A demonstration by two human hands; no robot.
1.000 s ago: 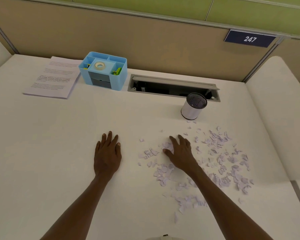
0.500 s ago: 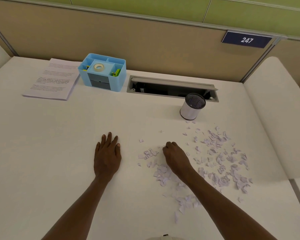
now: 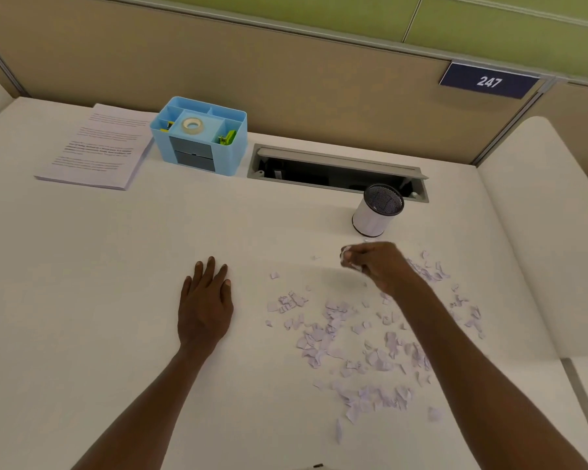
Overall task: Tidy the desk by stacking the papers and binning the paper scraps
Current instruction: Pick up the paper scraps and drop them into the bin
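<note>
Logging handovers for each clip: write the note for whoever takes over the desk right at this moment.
Left hand: flat on the desk, holding nothing.
Right hand: raised, gripping a pinch of scraps, just short of the bin.
Papers: stacked at the far left beside the blue organiser.
Scraps: most lie scattered in front of the bin, under and around the right arm.
Done: papers stacked.
Left: drop this pinch in the bin, then gather and bin the other scraps.
</note>
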